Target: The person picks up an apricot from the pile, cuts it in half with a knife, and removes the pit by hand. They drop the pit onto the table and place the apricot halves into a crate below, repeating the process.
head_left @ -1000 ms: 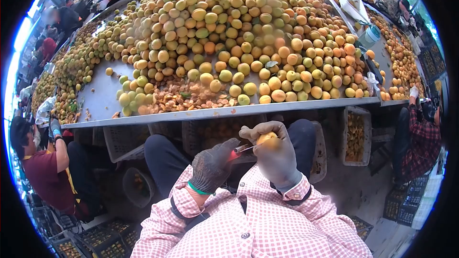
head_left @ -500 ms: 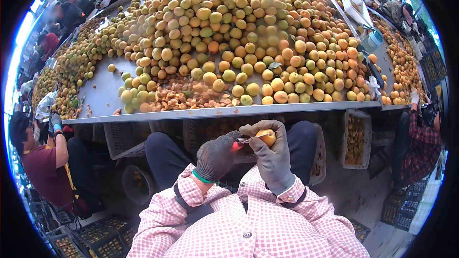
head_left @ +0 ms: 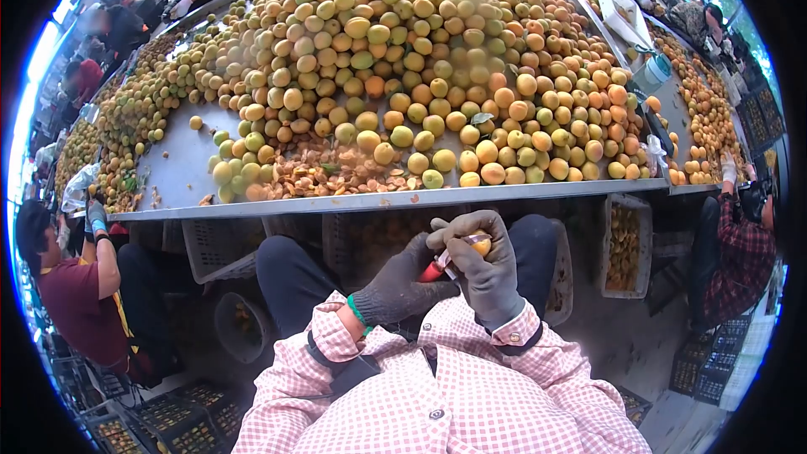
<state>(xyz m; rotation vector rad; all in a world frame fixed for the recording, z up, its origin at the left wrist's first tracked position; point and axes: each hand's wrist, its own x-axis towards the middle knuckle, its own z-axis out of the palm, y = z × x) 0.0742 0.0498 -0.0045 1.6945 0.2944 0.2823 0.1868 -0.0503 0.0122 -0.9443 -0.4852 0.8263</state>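
My left hand (head_left: 395, 282), in a dark knit glove with a green cuff edge, is closed around a small red-handled knife (head_left: 432, 271). Its metal part lies close against the fingers of my right hand, and the tip is hidden. My right hand (head_left: 483, 265), in a grey glove, grips a yellow-orange apricot (head_left: 480, 244), mostly covered by the fingers. Both hands meet above my lap, just below the table's front edge. On the table (head_left: 181, 164) lies a big heap of apricots (head_left: 370, 42), with a pile of brownish apricot pieces (head_left: 332, 170) near the edge.
Crates (head_left: 626, 244) and a bucket (head_left: 241, 324) with fruit stand under and beside the table. A person in a maroon shirt (head_left: 80, 303) sits at left, another in a plaid shirt (head_left: 740, 244) at right. More people work across the table. A clear bottle (head_left: 654, 74) stands at right.
My left hand has turned and shifted slightly right and down with the knife. My right hand's fingers have closed further over the apricot, which now shows less and sits slightly lower and to the right.
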